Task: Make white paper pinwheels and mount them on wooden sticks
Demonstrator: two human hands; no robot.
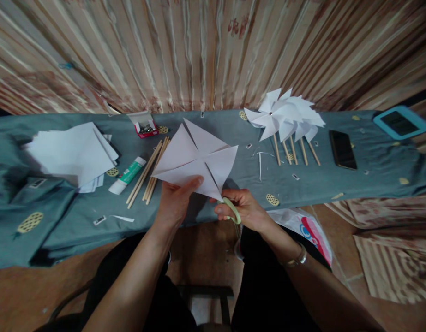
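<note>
White paper (196, 168) extends forward from the left hand's (174, 204) grip.

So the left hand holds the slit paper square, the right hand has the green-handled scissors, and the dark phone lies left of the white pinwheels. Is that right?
Not quite: the dark phone lies right of the white pinwheels, as the head view shows. The rest stands: the left hand holds the slit paper square and the right hand has the green-handled scissors.

Left hand (174, 200) pinches; right hand (243, 210) is curled.
</note>
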